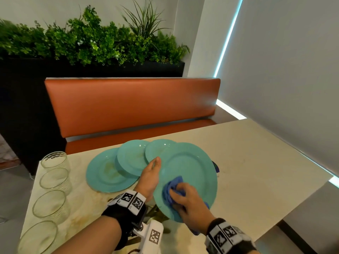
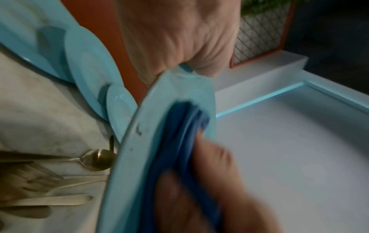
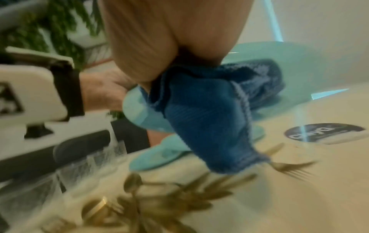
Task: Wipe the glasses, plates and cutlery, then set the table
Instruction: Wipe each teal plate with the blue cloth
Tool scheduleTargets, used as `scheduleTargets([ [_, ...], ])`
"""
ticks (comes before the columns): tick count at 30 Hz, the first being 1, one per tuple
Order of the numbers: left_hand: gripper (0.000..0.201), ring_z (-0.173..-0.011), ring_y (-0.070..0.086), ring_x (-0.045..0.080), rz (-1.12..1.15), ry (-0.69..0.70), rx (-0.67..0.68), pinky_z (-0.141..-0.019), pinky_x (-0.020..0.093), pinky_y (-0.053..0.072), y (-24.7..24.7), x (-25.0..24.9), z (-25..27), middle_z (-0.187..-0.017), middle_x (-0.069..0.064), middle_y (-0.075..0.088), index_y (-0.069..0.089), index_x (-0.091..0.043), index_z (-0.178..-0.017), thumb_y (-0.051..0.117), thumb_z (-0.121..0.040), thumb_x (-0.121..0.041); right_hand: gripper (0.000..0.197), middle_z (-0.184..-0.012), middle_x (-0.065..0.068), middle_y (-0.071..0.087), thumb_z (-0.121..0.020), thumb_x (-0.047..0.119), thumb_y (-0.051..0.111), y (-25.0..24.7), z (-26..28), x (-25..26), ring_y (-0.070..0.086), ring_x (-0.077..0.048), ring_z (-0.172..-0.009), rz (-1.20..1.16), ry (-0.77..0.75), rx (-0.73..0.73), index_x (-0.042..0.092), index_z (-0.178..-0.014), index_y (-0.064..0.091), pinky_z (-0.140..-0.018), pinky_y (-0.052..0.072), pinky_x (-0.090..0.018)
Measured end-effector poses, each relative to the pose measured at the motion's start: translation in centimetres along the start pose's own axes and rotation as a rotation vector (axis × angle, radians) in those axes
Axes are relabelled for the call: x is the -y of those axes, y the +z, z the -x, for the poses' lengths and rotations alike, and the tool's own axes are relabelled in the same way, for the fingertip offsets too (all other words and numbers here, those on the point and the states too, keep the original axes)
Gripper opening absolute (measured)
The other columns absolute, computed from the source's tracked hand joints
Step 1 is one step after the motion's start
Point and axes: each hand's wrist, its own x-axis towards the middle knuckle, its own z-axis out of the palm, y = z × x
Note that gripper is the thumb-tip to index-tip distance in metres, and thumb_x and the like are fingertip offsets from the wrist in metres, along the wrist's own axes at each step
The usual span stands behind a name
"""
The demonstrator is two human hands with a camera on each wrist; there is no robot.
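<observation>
Here, a round teal ceramic plate [image 1: 190,167] is being held tilted above the pale marble surface [image 1: 256,171], the left hand [image 1: 150,176] gripping its left rim, thumb on top. The right hand [image 1: 189,202] is pressing a bunched blue microfibre cloth [image 1: 173,186] against the plate's face, fingers curled over it. Three more teal plates [image 1: 110,173] are lying overlapped behind. Gold-toned cutlery [image 2: 60,173] is showing blurred beneath, partly hidden by the plate.
</observation>
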Motion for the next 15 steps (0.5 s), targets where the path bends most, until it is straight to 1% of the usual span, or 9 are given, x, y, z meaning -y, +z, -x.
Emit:
scheduleTargets([
  [2,0.028,-0.108,0.064,0.024,0.015,-0.025,-0.034,-0.097,0.048,0.048,-1.1,0.1,-0.2,-0.117,0.003,0.067,0.062,-0.029,-0.108,0.038,-0.099,-0.039,0.028,-0.098,0.001,0.059,-0.078,0.029,0.059,-0.4,1.2,-2.9,0.056,-0.016,-0.083,0.065,-0.033,0.047,0.034,-0.105,0.056,-0.079,0.033,-0.012],
  [4,0.027,-0.107,0.064,0.022,0.000,-0.040,-0.012,-0.096,0.048,0.049,-1.6,0.2,-0.1,-0.116,0.001,0.067,0.063,-0.032,-0.105,0.038,-0.099,-0.040,0.027,-0.083,0.002,0.061,-0.064,0.016,0.065,-1.9,0.9,-5.3,0.058,-0.019,-0.071,0.086,0.036,-0.043,0.029,-0.087,0.062,-0.066,0.032,-0.014],
  [6,0.026,-0.107,0.063,0.020,-0.016,-0.058,0.054,-0.096,0.043,0.050,-1.0,0.3,0.6,-0.116,0.000,0.067,0.062,-0.030,-0.105,0.037,-0.099,-0.037,0.025,-0.068,-0.006,0.062,-0.058,0.003,0.060,-4.1,-0.7,-6.1,0.058,-0.032,-0.058,0.052,0.226,-0.193,0.022,-0.073,0.063,-0.058,0.031,-0.020],
  [8,0.027,-0.106,0.064,0.016,-0.045,-0.065,0.119,-0.094,0.035,0.051,0.3,0.9,1.5,-0.115,0.000,0.067,0.061,-0.024,-0.110,0.037,-0.101,-0.032,0.015,-0.065,-0.012,0.061,-0.066,-0.006,0.061,-5.4,-2.9,-5.7,0.056,-0.034,-0.061,0.003,0.456,-0.336,0.007,-0.072,0.067,-0.057,0.031,-0.026],
  [9,0.029,-0.106,0.064,0.015,-0.060,-0.067,0.135,-0.094,0.033,0.051,1.0,1.4,1.8,-0.115,0.000,0.067,0.060,-0.020,-0.114,0.036,-0.101,-0.030,0.013,-0.061,-0.006,0.057,-0.068,-0.007,0.064,-5.3,-3.6,-4.9,0.052,-0.031,-0.062,-0.041,0.490,-0.376,0.006,-0.069,0.065,-0.055,0.030,-0.023],
  [11,0.033,-0.111,0.062,0.015,-0.065,-0.075,0.149,-0.100,0.034,0.047,2.1,2.4,2.0,-0.119,0.000,0.066,0.059,-0.017,-0.121,0.036,-0.101,-0.030,0.020,-0.058,0.007,0.048,-0.068,-0.003,0.065,-3.8,-3.9,-2.3,0.044,-0.017,-0.058,-0.124,0.382,-0.419,0.015,-0.063,0.059,-0.052,0.028,-0.013],
  [12,0.034,-0.115,0.060,0.016,-0.062,-0.082,0.136,-0.104,0.037,0.044,2.3,2.6,2.1,-0.122,0.001,0.065,0.058,-0.018,-0.121,0.035,-0.101,-0.032,0.011,-0.065,0.007,0.050,-0.069,0.002,0.064,-2.7,-3.4,-1.1,0.045,-0.014,-0.060,-0.170,0.309,-0.405,0.013,-0.068,0.062,-0.058,0.031,-0.009],
  [13,0.036,-0.117,0.058,0.017,-0.053,-0.085,0.117,-0.107,0.039,0.041,2.4,2.8,1.9,-0.124,0.002,0.063,0.058,-0.017,-0.122,0.034,-0.101,-0.035,0.005,-0.077,0.007,0.051,-0.073,0.009,0.063,-1.5,-2.6,-0.2,0.046,-0.010,-0.067,-0.223,0.257,-0.336,0.009,-0.076,0.066,-0.066,0.031,-0.002],
  [15,0.041,-0.117,0.059,0.020,-0.028,-0.094,0.083,-0.108,0.043,0.040,1.7,3.0,1.4,-0.125,0.003,0.063,0.057,-0.016,-0.125,0.034,-0.100,-0.039,0.014,-0.089,0.006,0.044,-0.079,0.023,0.057,0.2,0.0,0.6,0.040,-0.005,-0.078,-0.286,0.166,-0.102,0.013,-0.083,0.064,-0.075,0.027,0.002],
])
